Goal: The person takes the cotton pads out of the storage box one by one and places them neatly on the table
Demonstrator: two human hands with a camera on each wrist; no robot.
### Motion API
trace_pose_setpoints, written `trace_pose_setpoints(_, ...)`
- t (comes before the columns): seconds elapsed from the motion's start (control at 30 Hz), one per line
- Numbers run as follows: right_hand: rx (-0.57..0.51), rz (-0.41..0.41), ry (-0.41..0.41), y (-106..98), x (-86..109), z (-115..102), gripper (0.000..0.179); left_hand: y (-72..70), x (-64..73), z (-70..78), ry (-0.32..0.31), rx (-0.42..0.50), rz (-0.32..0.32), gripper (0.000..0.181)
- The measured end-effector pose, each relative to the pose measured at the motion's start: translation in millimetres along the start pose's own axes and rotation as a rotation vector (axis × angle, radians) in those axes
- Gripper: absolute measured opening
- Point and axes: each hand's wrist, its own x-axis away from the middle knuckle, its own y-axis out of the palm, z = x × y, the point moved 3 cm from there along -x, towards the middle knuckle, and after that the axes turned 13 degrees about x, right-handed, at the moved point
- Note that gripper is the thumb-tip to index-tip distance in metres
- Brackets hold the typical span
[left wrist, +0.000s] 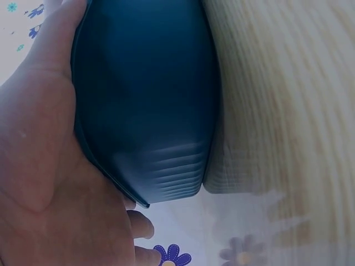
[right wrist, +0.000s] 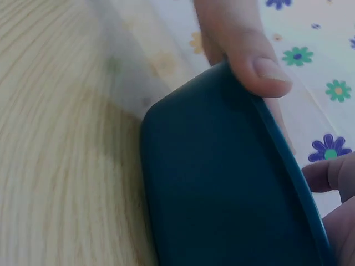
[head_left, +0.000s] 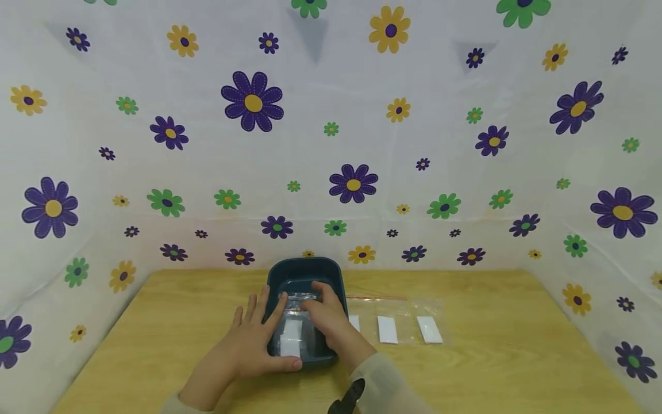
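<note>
A dark teal plastic bin (head_left: pixel 331 273) stands on the table, with clear plastic bags (head_left: pixel 309 336) holding white rectangular pieces (head_left: pixel 290 346) inside it. My left hand (head_left: pixel 248 345) rests over the bin's left rim, fingers spread and nearly straight, thumb at the near rim. In the left wrist view the palm of that hand (left wrist: pixel 39 160) lies along the bin's side. My right hand (head_left: pixel 333 322) reaches over the right rim, its thumb and a finger apart above the bags. The right wrist view shows the left thumb (right wrist: pixel 269 75) on the rim; the right hand's other fingers are mostly hidden.
Right of the bin, clear bags (head_left: pixel 408 307) with white pieces (head_left: pixel 387 330) lie flat on the wooden table (head_left: pixel 491 356). A flower-patterned white cloth (head_left: pixel 310 161) rises behind and at both sides. A dark strap (head_left: pixel 354 391) circles the right wrist.
</note>
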Motion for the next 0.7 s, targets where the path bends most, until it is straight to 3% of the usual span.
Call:
trace_pose_setpoints(0.17, -0.204, -0.011, 0.075, 2, -4.4, 4, 0.061, 1.1, 0.8, -1.2, -0.011, 0.009, -0.005, 0.122)
trace_pose_setpoints(0.27, -0.217, -0.026, 0.077, 3, -5.7, 3, 0.063, -0.2, 1.3, -0.7, -0.005, 0.014, -0.002, 0.122)
trace_pose_setpoints(0.37, -0.118, -0.072, 0.031, 6, -5.3, 1, 0.065, -1.5, 2.6, 0.1, 0.005, 0.027, -0.001, 0.122)
trace_pose_setpoints(0.53, 0.245, -0.153, -0.135, 8, -1.9, -1, 0.066, -1.0, 3.3, 0.8, 0.015, 0.031, 0.005, 0.122)
trace_pose_setpoints(0.6, 0.386, -0.147, -0.196, 6, 0.3, -4, 0.067, -1.0, 3.4, 0.6, 0.013, 0.031, 0.004, 0.122)
trace_pose_setpoints(0.7, 0.504, -0.11, -0.24, 1, 3.0, -10, 0.073, -2.5, 3.6, 1.4, 0.012, 0.037, 0.0, 0.122)
